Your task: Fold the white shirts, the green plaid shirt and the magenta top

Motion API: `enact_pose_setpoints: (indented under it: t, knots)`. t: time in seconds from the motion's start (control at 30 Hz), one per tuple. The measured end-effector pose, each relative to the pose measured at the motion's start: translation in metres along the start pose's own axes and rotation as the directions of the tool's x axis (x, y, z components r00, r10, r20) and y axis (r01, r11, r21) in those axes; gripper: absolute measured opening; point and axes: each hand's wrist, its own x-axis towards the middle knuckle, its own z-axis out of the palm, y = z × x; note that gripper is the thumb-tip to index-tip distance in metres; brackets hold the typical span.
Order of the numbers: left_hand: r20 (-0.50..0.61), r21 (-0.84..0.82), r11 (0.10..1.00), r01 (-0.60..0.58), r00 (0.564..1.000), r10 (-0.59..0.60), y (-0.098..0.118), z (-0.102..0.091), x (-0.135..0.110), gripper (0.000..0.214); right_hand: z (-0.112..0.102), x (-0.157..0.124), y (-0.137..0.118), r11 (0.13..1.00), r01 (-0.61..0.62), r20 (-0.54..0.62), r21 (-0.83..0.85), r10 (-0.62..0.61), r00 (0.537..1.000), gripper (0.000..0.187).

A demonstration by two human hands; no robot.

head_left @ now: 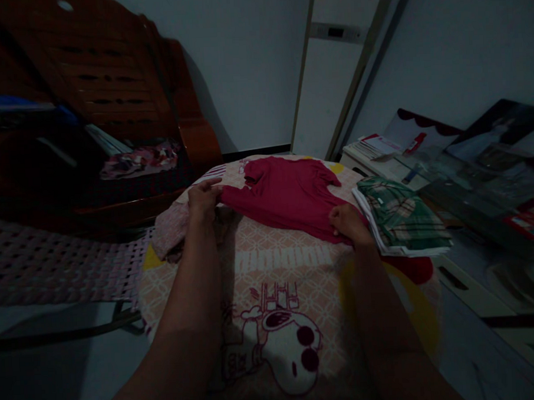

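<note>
A deep pink shirt (pixel 288 190) lies spread over the far half of a round table covered by a patterned cloth (pixel 282 258). My left hand (pixel 204 198) pinches the shirt's left corner and pulls it out to the side. On the opposite side, my right hand (pixel 348 221) is closed on the near right edge of the shirt. Short sleeves show at the shirt's far corners. Right of my right hand sits a stack of folded clothes (pixel 400 215), with a green plaid garment on top and white cloth beneath. Crumpled pale cloth (pixel 173 227) lies left of my left wrist.
A carved wooden bench (pixel 107 83) with a bundle of floral fabric (pixel 144 159) stands at the back left. A woven chair (pixel 66 262) is on the left. Cabinets with papers (pixel 377 147) and a glass shelf (pixel 461 185) border the right. A tall white unit (pixel 328 85) stands behind.
</note>
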Motion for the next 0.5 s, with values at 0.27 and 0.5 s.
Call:
enact_pose_setpoints:
  t: [0.27, 0.5]
  knots:
    - [-0.155, 0.148, 0.989, -0.006, 0.988, 0.030, -0.024, 0.006, 0.008, 0.033, 0.021, 0.005, -0.003, 1.000, 0.031, -0.133, 0.002, -0.031, 0.991, 0.033]
    - [-0.151, 0.146, 0.989, -0.019, 0.988, 0.042, -0.031, 0.009, 0.013, 0.033, 0.012, -0.007, -0.037, 0.976, 0.212, 0.052, -0.046, -0.210, 0.976, 0.019]
